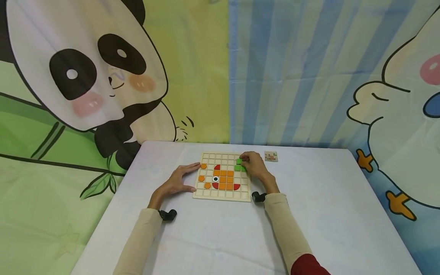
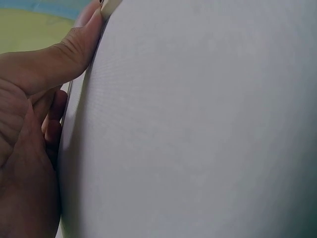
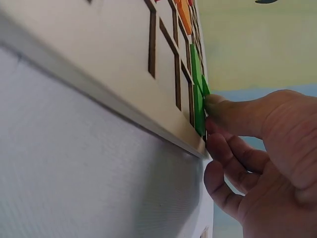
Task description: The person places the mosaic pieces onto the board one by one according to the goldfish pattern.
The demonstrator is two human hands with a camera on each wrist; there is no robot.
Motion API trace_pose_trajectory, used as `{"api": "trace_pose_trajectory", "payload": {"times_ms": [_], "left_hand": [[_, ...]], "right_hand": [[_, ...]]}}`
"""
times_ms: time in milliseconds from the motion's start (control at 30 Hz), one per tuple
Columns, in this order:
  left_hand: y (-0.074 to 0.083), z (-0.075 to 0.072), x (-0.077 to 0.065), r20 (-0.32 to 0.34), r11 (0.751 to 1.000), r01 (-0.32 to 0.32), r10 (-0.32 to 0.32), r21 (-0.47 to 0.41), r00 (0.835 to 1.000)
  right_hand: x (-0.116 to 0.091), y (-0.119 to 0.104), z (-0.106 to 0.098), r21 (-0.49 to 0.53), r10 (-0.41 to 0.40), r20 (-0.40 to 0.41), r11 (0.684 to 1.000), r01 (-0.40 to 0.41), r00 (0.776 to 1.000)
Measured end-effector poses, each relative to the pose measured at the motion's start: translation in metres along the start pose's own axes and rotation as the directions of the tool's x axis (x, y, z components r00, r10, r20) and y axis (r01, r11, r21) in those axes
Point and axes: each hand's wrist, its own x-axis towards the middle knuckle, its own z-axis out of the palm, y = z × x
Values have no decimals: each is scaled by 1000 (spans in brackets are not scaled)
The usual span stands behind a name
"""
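Note:
A pale wooden grid board [image 1: 209, 195] lies on the table, with square cells in rows. My left hand [image 1: 174, 181] rests at its left side, thumb near the lower corner and straight fingers at the upper edge. At the upper right, my right hand [image 1: 253, 165] pinches a green tile [image 3: 205, 87] between thumb and fingers, close over the board. Just below it two green tiles [image 1: 237, 168] lie side by side in cells. Orange squares [image 1: 223, 180] fill the middle, with red quarter-round pieces [image 1: 236, 186] around them and a black-and-white eye piece [image 1: 215, 179] at their left.
Orange discs [image 1: 201, 178] sit along the board's left columns. A small patterned card [image 1: 270, 156] lies beyond the right hand. The white-covered table [image 1: 213, 233] meets printed cloth walls [image 1: 275, 76] at the back. Each wrist wears a black camera [image 1: 168, 215].

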Motion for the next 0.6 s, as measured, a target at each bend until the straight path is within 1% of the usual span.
{"api": "trace_pose_trajectory", "payload": {"times_ms": [200,467,600], "left_hand": [[0,-1,0,-7,1000,4,-5,-3,1000],[0,1,0,4,1000,18,-18,-3,1000],[0,1,0,3,1000,19,-19,-4,1000]], "right_hand": [[0,0,0,11,-21,-11,1000,21,1000],[0,1,1,-8,7,-31,1000,-7,999],[0,1,3,-11,3,-44,1000,-3,999]]}}
